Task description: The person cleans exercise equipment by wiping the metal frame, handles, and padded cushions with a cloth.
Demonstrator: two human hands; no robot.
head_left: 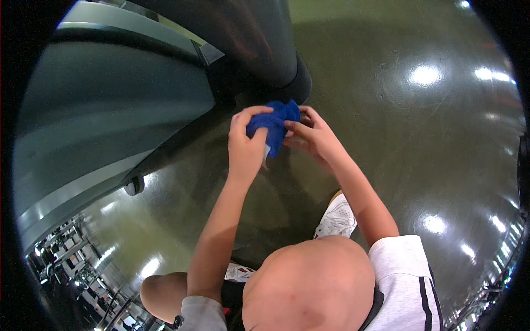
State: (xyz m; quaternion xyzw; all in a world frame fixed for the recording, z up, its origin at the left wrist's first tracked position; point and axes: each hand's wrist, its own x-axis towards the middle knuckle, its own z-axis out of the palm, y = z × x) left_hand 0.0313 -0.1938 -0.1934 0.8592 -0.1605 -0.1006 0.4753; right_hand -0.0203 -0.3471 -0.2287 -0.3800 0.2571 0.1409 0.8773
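A crumpled blue cloth (274, 126) is bunched up between my two hands, in front of the foot of a dark upright. My left hand (247, 144) is closed round its left side, with the thumb across the front. On the right side, my right hand (316, 135) pinches the cloth's edge between thumb and fingers; some of those fingers are hidden behind it. A small pale tag or corner (266, 151) hangs below the cloth near my left thumb.
A large dark grey machine panel (121, 94) fills the left, with a thick black post (259, 44) beside it and a small foot or wheel (134, 186) below. Shiny floor (397, 143) reflects lights. My bent knee (309, 281) and white shoe (337, 217) are close below my hands.
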